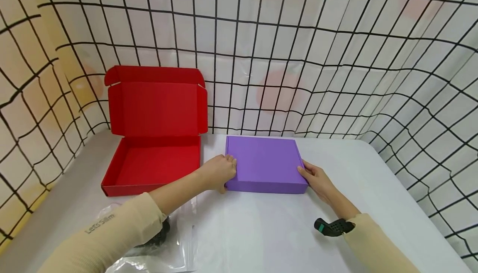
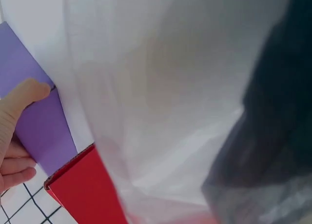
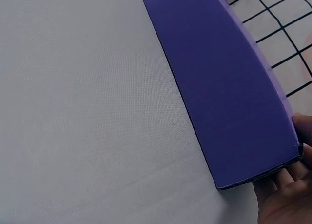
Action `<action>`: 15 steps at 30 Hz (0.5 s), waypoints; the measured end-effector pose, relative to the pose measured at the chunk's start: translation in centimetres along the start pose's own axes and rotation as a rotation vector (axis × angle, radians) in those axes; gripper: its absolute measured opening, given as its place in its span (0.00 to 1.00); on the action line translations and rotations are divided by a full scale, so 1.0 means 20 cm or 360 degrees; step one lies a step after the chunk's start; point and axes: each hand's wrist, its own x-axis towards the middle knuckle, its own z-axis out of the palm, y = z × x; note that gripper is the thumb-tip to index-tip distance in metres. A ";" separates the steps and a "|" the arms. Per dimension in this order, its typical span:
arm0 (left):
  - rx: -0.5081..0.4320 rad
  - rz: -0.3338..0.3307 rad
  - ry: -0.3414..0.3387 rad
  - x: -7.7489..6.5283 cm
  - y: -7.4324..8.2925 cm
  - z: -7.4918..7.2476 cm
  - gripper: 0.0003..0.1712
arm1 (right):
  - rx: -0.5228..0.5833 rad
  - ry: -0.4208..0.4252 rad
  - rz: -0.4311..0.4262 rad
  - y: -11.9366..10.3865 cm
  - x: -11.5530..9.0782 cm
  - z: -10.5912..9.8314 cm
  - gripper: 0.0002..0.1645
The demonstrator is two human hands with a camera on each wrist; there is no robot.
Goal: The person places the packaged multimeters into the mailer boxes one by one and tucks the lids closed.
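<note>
A closed purple cardboard box [image 1: 263, 161] lies flat on the white table, its front side facing me. At its left edge my left hand [image 1: 218, 173] grips it; in the left wrist view the thumb [image 2: 34, 92] lies against the box's side [image 2: 46, 126], fingers curled beyond. My right hand [image 1: 317, 179] holds the right edge, thumb on top. From the right wrist, those fingers [image 3: 287, 194] are seen at the end of the box [image 3: 219, 87], partly cut off by the frame. To the left stands a red box [image 1: 157, 165] with its lid raised.
A clear plastic bag [image 1: 183, 240] with a black item [image 1: 160, 235] in it lies at front left, partly under my left forearm. It fills much of the left wrist view. Black wire grid [image 1: 276, 53] over white sheeting encloses the table [image 1: 257, 227] at the back and sides.
</note>
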 end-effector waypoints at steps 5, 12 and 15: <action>0.0006 -0.0033 -0.0059 0.00 0.01 0.01 0.41 | 0.0006 -0.0004 0.0007 0.01 0.00 0.00 0.39; 0.0152 -0.0002 -0.0072 0.01 0.03 0.01 0.43 | -0.0014 0.0012 0.0009 0.00 0.01 -0.01 0.40; 0.0225 0.0015 -0.0052 0.01 0.04 0.01 0.40 | -0.0027 0.0012 0.0014 0.00 0.01 -0.01 0.40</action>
